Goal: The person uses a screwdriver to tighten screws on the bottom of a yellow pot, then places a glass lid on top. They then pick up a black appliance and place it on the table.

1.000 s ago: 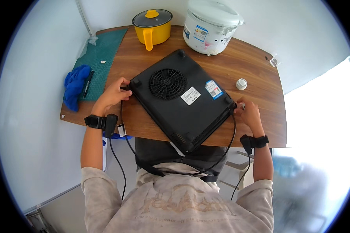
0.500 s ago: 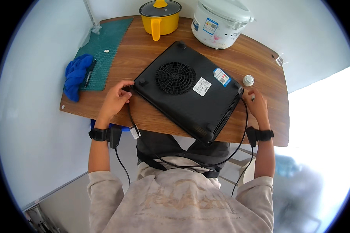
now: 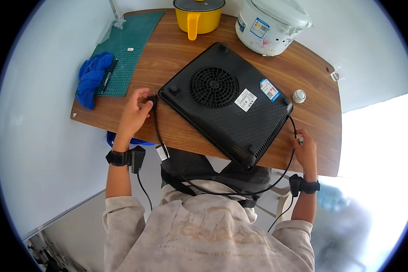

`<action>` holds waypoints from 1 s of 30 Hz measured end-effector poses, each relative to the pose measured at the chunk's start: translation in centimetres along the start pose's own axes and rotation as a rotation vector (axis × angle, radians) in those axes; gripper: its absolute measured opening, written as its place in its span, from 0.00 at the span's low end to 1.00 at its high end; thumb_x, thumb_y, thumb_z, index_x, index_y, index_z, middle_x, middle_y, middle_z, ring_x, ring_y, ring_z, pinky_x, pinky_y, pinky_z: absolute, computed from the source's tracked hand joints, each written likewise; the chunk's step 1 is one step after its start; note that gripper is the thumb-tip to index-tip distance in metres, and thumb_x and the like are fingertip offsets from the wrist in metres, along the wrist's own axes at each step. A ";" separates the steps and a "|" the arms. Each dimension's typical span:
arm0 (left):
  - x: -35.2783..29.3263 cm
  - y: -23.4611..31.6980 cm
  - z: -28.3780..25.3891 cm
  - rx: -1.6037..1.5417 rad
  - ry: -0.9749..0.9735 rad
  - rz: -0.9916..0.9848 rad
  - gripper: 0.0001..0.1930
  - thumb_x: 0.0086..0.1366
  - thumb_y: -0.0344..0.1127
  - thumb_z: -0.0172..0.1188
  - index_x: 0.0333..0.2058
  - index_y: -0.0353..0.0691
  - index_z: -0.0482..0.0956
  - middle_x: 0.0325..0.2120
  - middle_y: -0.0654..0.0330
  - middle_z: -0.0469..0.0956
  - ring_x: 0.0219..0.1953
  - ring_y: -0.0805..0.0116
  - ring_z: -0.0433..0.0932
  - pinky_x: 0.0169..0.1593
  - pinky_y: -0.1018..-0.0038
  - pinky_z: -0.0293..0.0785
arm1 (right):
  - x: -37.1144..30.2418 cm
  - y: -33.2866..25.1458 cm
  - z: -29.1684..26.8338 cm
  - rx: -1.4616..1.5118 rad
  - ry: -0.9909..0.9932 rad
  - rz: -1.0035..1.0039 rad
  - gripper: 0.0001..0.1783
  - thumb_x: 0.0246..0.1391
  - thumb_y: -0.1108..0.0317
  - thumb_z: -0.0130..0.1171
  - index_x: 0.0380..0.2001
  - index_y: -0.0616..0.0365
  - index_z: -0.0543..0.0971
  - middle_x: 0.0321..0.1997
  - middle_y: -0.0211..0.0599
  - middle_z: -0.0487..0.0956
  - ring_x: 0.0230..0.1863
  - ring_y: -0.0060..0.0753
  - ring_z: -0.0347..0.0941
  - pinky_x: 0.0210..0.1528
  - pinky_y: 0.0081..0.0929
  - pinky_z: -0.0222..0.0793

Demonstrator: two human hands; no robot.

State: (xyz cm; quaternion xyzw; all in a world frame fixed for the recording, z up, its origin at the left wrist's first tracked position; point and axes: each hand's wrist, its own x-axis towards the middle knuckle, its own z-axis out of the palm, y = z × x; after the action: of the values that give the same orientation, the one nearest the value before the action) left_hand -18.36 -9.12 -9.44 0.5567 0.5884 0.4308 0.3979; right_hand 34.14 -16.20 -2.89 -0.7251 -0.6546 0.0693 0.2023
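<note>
A black induction cooker (image 3: 204,111) lies upside down and askew on the table, its round fan grille, feet and labels facing up. My left hand (image 3: 133,111) pinches the black plug (image 3: 153,98) of its power cord (image 3: 186,180) just off the cooker's left corner; the metal prongs point away from me. From the cooker's right side the cord loops down across my lap and back up to the plug. My right hand (image 3: 306,147) is closed at the table's right, fingertips by the cord. A small pale thing (image 3: 301,140) shows between its fingers, too small to name.
A small white-lidded jar (image 3: 299,95) stands right of the cooker. Behind are a yellow pot (image 3: 204,21) and a white rice cooker (image 3: 265,34). A green cutting mat (image 3: 136,31) at left bears a blue cloth (image 3: 94,75) and a dark pen-like tool (image 3: 108,77).
My left hand has brought the plug up into view beside the cooker's corner. My right hand has moved down, away from the jar and to the cord. The view has shifted slightly.
</note>
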 end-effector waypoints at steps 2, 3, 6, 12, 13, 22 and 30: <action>0.2 0.4 0.4 0.054 -0.006 0.051 0.24 0.69 0.30 0.60 0.63 0.41 0.70 0.57 0.54 0.73 0.39 0.76 0.75 0.41 0.77 0.77 | 0.4 1.0 0.1 -0.029 0.010 -0.004 0.13 0.55 0.67 0.64 0.44 0.57 0.79 0.37 0.56 0.83 0.42 0.67 0.78 0.43 0.51 0.72; 0.7 0.4 0.5 0.084 -0.008 0.096 0.25 0.68 0.30 0.61 0.63 0.42 0.70 0.56 0.53 0.74 0.39 0.74 0.76 0.43 0.76 0.76 | 0.8 1.3 0.1 -0.042 0.014 -0.006 0.13 0.55 0.67 0.64 0.44 0.57 0.79 0.37 0.56 0.83 0.42 0.67 0.77 0.44 0.51 0.72; 0.9 0.8 0.8 0.198 -0.040 0.177 0.27 0.66 0.29 0.62 0.64 0.42 0.69 0.56 0.54 0.74 0.38 0.71 0.75 0.43 0.76 0.75 | 1.6 2.3 0.2 -0.087 0.014 0.020 0.13 0.55 0.68 0.64 0.43 0.57 0.80 0.39 0.55 0.83 0.45 0.67 0.77 0.47 0.51 0.72; 0.6 0.2 1.3 0.272 -0.078 0.232 0.30 0.63 0.26 0.62 0.65 0.42 0.70 0.54 0.58 0.76 0.33 0.71 0.72 0.40 0.76 0.72 | 2.0 1.5 0.8 -0.051 0.065 -0.017 0.13 0.55 0.68 0.62 0.44 0.57 0.79 0.42 0.53 0.83 0.47 0.65 0.77 0.49 0.50 0.72; 0.6 0.1 1.4 0.281 -0.076 0.262 0.30 0.63 0.25 0.62 0.65 0.42 0.71 0.52 0.58 0.76 0.32 0.71 0.71 0.39 0.77 0.72 | 2.0 1.5 0.9 -0.043 0.066 -0.019 0.12 0.56 0.68 0.61 0.43 0.58 0.79 0.41 0.54 0.83 0.47 0.65 0.77 0.49 0.50 0.72; -0.1 -0.4 1.3 0.131 -0.098 0.117 0.23 0.61 0.22 0.59 0.57 0.37 0.79 0.46 0.65 0.78 0.31 0.78 0.68 0.36 0.82 0.67 | 3.2 0.5 2.1 -0.072 0.069 -0.014 0.11 0.56 0.69 0.60 0.42 0.59 0.78 0.37 0.59 0.82 0.44 0.66 0.78 0.45 0.53 0.72; -0.8 -1.0 1.6 0.076 -0.050 0.114 0.11 0.60 0.25 0.59 0.42 0.34 0.84 0.50 0.60 0.79 0.32 0.76 0.69 0.38 0.79 0.68 | 5.4 1.5 3.3 -0.103 0.101 -0.091 0.13 0.57 0.70 0.58 0.45 0.61 0.78 0.36 0.60 0.82 0.42 0.66 0.78 0.47 0.56 0.72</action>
State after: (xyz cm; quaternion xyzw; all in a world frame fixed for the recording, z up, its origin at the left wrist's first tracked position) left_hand -17.11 -9.79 -10.94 0.6146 0.5615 0.4161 0.3660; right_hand 35.03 -10.35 -5.58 -0.7066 -0.6786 -0.0103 0.2005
